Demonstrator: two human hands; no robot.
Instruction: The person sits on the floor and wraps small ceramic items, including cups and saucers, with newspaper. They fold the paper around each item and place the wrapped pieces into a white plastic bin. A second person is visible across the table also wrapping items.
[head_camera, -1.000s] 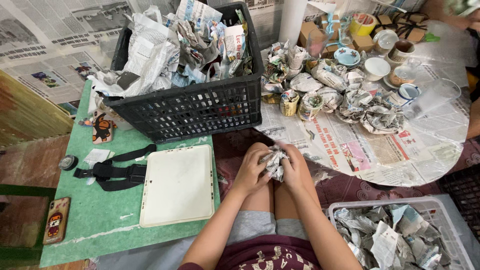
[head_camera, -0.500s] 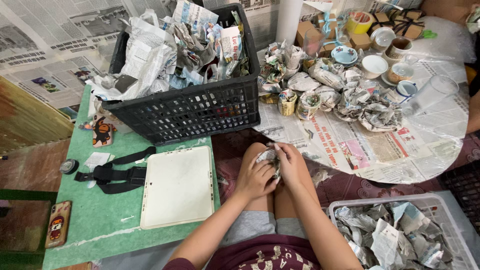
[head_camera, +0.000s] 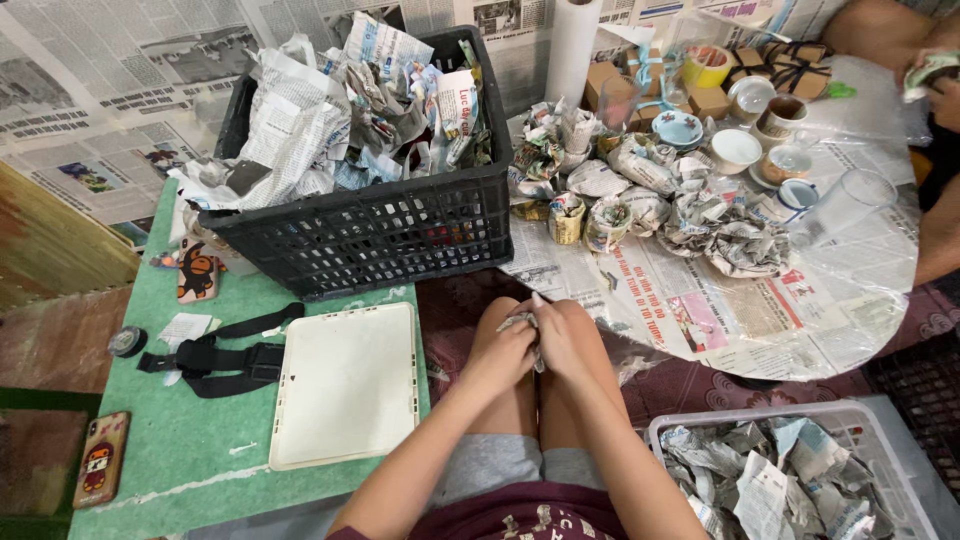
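the work in hand seems to be the unwrapping or wrapping of a small thing in newspaper; i cannot tell which of the two. the left hand (head_camera: 497, 352) and the right hand (head_camera: 568, 338) are pressed together at the lower centre of the frame, above the knees, and between them is a small newspaper bundle (head_camera: 522, 323). both hands are closed around it, the fingers curled, so only a grey crumpled edge of the paper shows at the top between the thumbs. what is inside the paper is hidden.

i judge that the next move calls for the fingers to work the paper loose or tight without dropping the thing inside, since it is held in the air over the legs and not on a surface.

both forearms come up from the bottom of the frame and meet in a narrow angle, with the wrists close together and the backs of the hands turned up to the camera.

around them: a black crate (head_camera: 400, 235) full of crumpled newspaper at upper centre, a white tray (head_camera: 345, 385) on the green table (head_camera: 180, 460) at the left, a white basket (head_camera: 880, 430) with paper scraps at lower right, and wrapped cups (head_camera: 620, 210) on the round table at upper right.
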